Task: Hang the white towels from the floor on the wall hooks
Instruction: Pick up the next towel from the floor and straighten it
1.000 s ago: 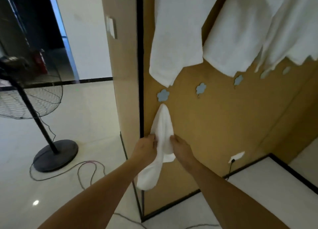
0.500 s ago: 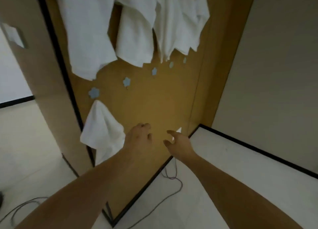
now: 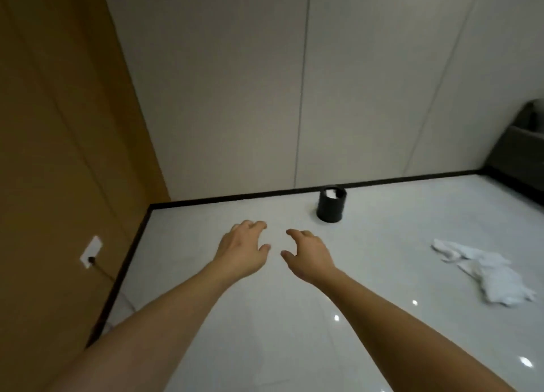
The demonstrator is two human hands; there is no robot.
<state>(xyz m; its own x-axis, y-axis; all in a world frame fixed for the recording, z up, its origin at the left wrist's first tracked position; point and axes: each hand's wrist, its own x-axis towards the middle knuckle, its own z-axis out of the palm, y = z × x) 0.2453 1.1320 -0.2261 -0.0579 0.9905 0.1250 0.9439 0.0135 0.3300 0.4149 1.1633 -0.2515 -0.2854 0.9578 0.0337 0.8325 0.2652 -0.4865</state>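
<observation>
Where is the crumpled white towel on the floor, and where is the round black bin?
crumpled white towel [image 3: 488, 271]: head view, middle of the heap.
round black bin [image 3: 331, 207]: head view, its front wall.

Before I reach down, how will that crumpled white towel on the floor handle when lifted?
The crumpled white cloth towel lies in soft folds, so it will probably flop and drape. It looks light. On the glossy white tiled floor it likely slides if pushed.

Dim, even indoor light; small bright glints dot the glossy floor [image 3: 338, 303] below and right of the right hand's fingers [image 3: 297, 234]. Soft motion blur throughout; wide-angle distortion bends wall seams above the fingers toward the edges.
</observation>
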